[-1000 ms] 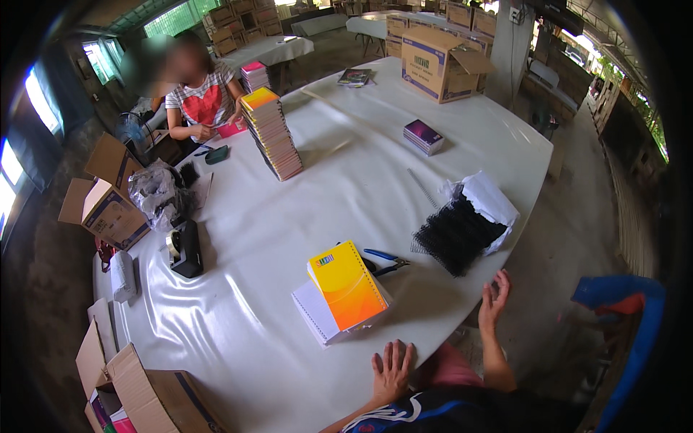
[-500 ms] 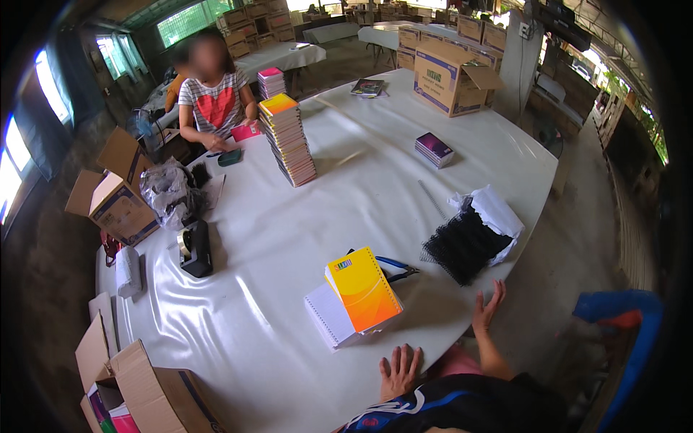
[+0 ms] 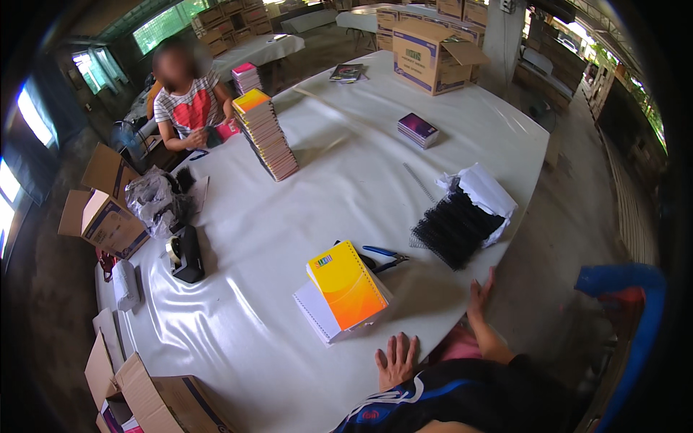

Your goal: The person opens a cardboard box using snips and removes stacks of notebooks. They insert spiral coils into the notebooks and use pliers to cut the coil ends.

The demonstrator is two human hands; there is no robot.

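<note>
Left hand [image 3: 396, 362]: palm down on the white table cover [image 3: 238, 216] by its near edge; fingers spread, gripping nothing.
Right hand [image 3: 479, 296]: at the near right edge; fingers extended, nothing seen in hold; contact with the edge cannot be told.
Yellow-orange notebook [image 3: 346, 285]: on a pile of white pages, beyond the left hand, apart from it.
Blue-handled pliers [image 3: 380, 251]: just beside the notebook.
Black spiral coils [image 3: 456, 227]: near the right edge, beyond the right hand.
Working span: table cover extends leftward from notebook to tape dispenser [image 3: 188, 254].
</note>
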